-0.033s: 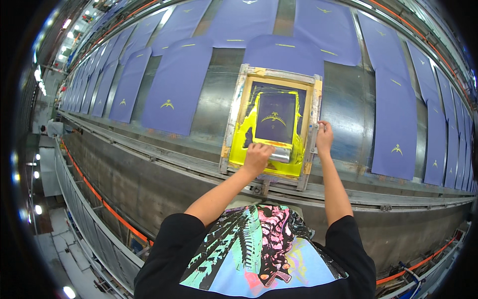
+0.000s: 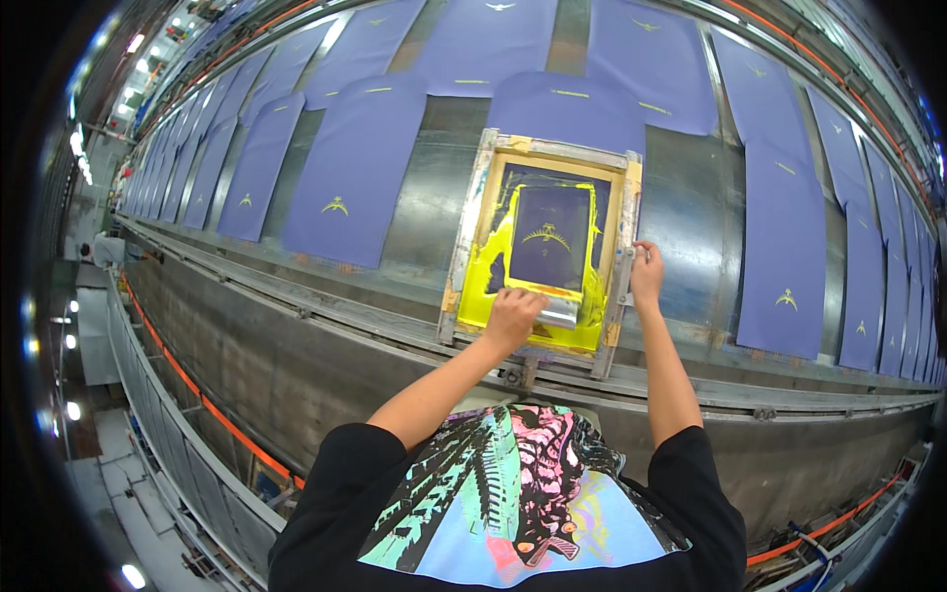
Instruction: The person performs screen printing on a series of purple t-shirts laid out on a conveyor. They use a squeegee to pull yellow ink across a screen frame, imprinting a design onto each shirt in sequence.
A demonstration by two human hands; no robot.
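Observation:
A screen-printing frame point(image 2: 622, 247) lies on the long metal table over a blue-purple fabric panel point(image 2: 567, 107). Bright yellow ink point(image 2: 477, 308) coats the lower part and sides of its mesh, around a dark window with a winged emblem. My left hand point(image 2: 515, 318) is closed around a metal-handled squeegee point(image 2: 560, 312), which rests across the mesh near the frame's near end. At the frame's right side, my right hand point(image 2: 646, 268) has its fingers closed on the frame's edge. The part of the squeegee under my left hand is hidden.
More fabric panels with yellow emblems, such as one panel point(image 2: 357, 158) on the left and another point(image 2: 786, 247) on the right, line the table in two rows. A metal rail point(image 2: 730, 397) runs along the near edge. Orange strips point(image 2: 212, 409) follow the sides.

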